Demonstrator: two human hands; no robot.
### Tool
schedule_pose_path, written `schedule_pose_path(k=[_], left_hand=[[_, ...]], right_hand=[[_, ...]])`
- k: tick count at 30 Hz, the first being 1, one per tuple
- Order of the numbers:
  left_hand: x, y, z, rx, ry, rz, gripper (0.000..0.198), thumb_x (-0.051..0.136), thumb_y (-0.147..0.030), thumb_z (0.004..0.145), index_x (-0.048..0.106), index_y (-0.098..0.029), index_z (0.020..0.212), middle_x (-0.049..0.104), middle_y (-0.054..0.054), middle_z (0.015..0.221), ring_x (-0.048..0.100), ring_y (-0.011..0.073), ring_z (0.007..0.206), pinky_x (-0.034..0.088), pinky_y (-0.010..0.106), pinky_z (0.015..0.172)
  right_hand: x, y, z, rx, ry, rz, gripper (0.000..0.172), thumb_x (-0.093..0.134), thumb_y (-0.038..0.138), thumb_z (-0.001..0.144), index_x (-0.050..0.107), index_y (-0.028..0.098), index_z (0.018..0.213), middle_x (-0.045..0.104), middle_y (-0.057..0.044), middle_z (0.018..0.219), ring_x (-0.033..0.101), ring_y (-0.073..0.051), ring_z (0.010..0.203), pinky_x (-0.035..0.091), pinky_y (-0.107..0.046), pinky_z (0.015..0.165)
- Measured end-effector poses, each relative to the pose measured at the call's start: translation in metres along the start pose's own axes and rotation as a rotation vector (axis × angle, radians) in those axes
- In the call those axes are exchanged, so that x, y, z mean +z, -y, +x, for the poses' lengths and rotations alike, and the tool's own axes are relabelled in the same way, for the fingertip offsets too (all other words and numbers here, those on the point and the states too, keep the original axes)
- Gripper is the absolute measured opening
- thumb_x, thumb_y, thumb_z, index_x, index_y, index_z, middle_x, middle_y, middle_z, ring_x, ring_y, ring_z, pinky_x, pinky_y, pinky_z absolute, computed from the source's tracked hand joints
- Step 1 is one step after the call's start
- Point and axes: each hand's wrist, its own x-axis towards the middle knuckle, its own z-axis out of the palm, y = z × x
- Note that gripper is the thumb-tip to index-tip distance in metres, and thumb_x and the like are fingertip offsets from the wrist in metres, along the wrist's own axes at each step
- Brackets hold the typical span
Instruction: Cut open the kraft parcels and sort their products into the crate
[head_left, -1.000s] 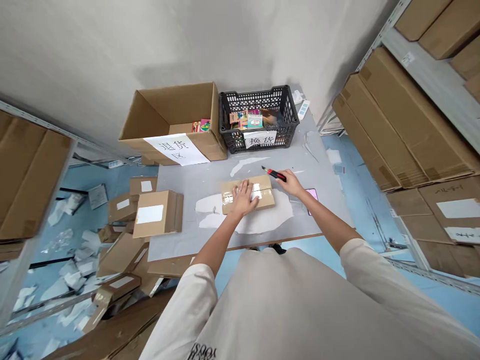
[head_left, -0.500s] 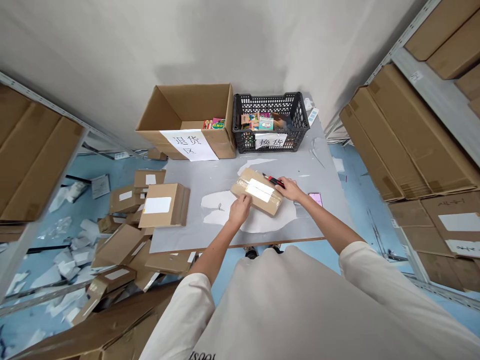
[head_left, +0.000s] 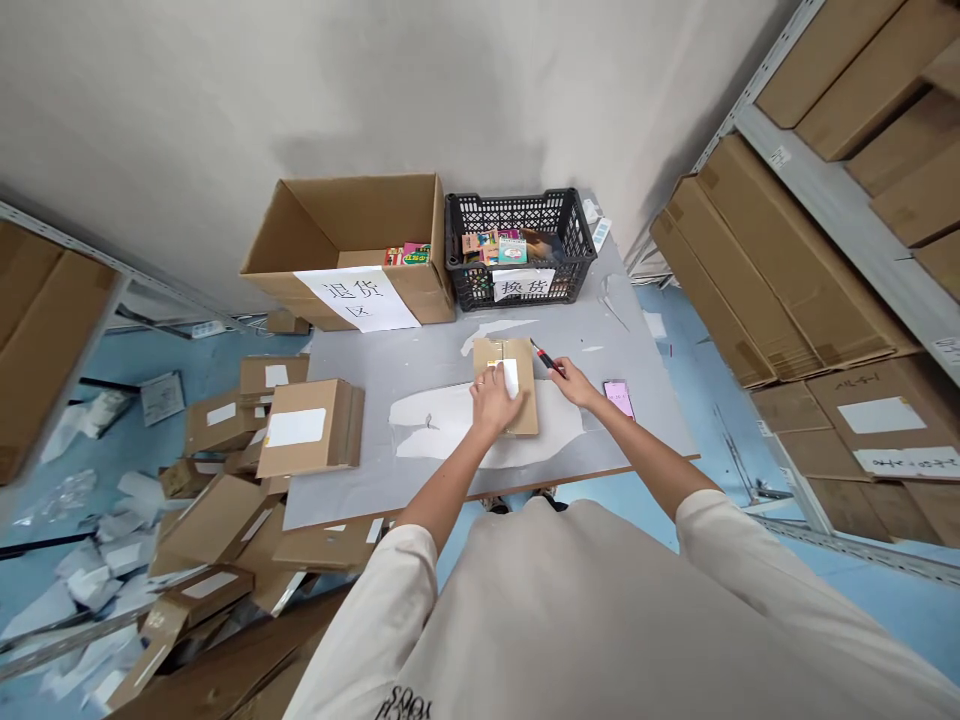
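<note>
A small taped cardboard box (head_left: 527,405) with a white label lies on the table, its long side pointing away from me. My left hand (head_left: 495,402) rests over the box's left part, fingers apart across the label and partly covering it. In my right hand (head_left: 574,384) is a red and black utility knife (head_left: 546,358), its tip pointing up and left. The knife is just right of the box, apart from it. White paper (head_left: 427,412) lies under and around the box.
A large open carton (head_left: 337,230) and a black plastic crate (head_left: 517,290), both with small colourful packs inside, stand at the back. A labelled box (head_left: 307,425) sits at the left edge. A phone (head_left: 618,398) lies at right. Cartons (head_left: 217,520) pile on the floor left; shelves flank both sides.
The small box has turned from slanted to nearly straight. My left hand has moved from its near edge onto its top. The knife has come off the box to its right side.
</note>
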Motion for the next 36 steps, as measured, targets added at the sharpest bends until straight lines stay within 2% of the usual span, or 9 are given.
schedule_pose_path(k=[5,8,11,14,20,23,27,32,36], left_hand=[[0.016,-0.036,-0.004,-0.031,0.1,0.072,0.117,0.074,-0.059,0.092,0.011,-0.018,0.182,0.018,0.027,0.186,0.024,0.0469,0.17,0.025,0.064,0.133],[0.01,-0.026,-0.003,0.065,0.193,0.129,0.12,0.081,-0.041,0.086,0.012,-0.021,0.182,0.019,0.028,0.185,0.024,0.0462,0.17,0.023,0.063,0.133],[-0.003,-0.002,0.0,0.23,0.295,0.177,0.122,0.08,-0.022,0.08,0.012,-0.027,0.182,0.017,0.023,0.187,0.021,0.0419,0.172,0.024,0.059,0.133],[-0.013,0.019,0.003,0.367,0.327,0.2,0.122,0.076,-0.012,0.079,0.012,-0.03,0.181,0.024,0.02,0.185,0.023,0.0379,0.172,0.021,0.058,0.134],[-0.007,0.023,-0.001,0.425,0.197,0.149,0.101,0.08,-0.029,0.087,0.027,-0.025,0.174,0.051,0.022,0.163,0.047,0.0416,0.155,0.035,0.056,0.127],[0.0,0.021,-0.003,0.435,0.183,0.15,0.096,0.082,-0.027,0.087,0.032,-0.025,0.169,0.056,0.021,0.158,0.051,0.0408,0.151,0.035,0.055,0.127],[0.007,0.02,0.0,0.414,0.186,0.159,0.094,0.087,-0.023,0.082,0.037,-0.021,0.162,0.058,0.022,0.151,0.057,0.0408,0.145,0.037,0.053,0.126],[0.011,0.02,0.003,0.389,0.184,0.158,0.087,0.089,-0.019,0.079,0.044,-0.021,0.153,0.055,0.02,0.15,0.058,0.041,0.142,0.041,0.053,0.123],[0.008,0.022,-0.001,0.42,0.183,0.152,0.086,0.086,-0.016,0.079,0.043,-0.022,0.153,0.054,0.02,0.151,0.057,0.0413,0.143,0.043,0.054,0.123]], right_hand=[[-0.005,0.003,0.025,-0.035,-0.033,0.099,0.044,0.063,0.064,0.097,0.061,0.025,0.117,0.073,-0.01,0.127,0.066,-0.028,0.118,0.053,-0.044,0.109],[-0.002,0.001,0.025,-0.043,-0.065,0.14,0.048,0.064,0.067,0.095,0.062,0.026,0.12,0.071,-0.01,0.138,0.064,-0.028,0.125,0.05,-0.046,0.115],[0.002,-0.003,0.017,0.013,-0.052,0.185,0.048,0.064,0.068,0.094,0.062,0.026,0.116,0.074,-0.009,0.131,0.065,-0.028,0.122,0.051,-0.045,0.113],[0.01,-0.003,0.002,0.099,-0.009,0.216,0.043,0.059,0.066,0.096,0.06,0.025,0.111,0.076,-0.008,0.117,0.069,-0.027,0.114,0.054,-0.043,0.108],[0.022,0.002,-0.035,0.183,0.15,0.341,0.041,0.055,0.066,0.101,0.06,0.026,0.11,0.08,-0.008,0.118,0.076,-0.024,0.113,0.06,-0.038,0.096],[0.008,-0.002,-0.042,0.226,0.244,0.353,0.044,0.056,0.067,0.101,0.064,0.024,0.103,0.08,-0.009,0.107,0.077,-0.024,0.095,0.061,-0.033,0.079],[-0.029,-0.012,-0.034,0.202,0.231,0.209,0.043,0.061,0.064,0.099,0.068,0.021,0.1,0.074,-0.006,0.085,0.067,-0.019,0.07,0.055,-0.028,0.063],[-0.065,-0.01,-0.008,-0.022,0.348,-0.009,0.042,0.072,0.059,0.093,0.077,0.022,0.113,0.073,-0.001,0.083,0.065,-0.019,0.073,0.053,-0.028,0.067],[-0.072,0.003,0.02,-0.178,0.396,-0.295,0.032,0.074,0.053,0.092,0.083,0.026,0.107,0.076,0.0,0.081,0.064,-0.02,0.076,0.046,-0.028,0.07]])
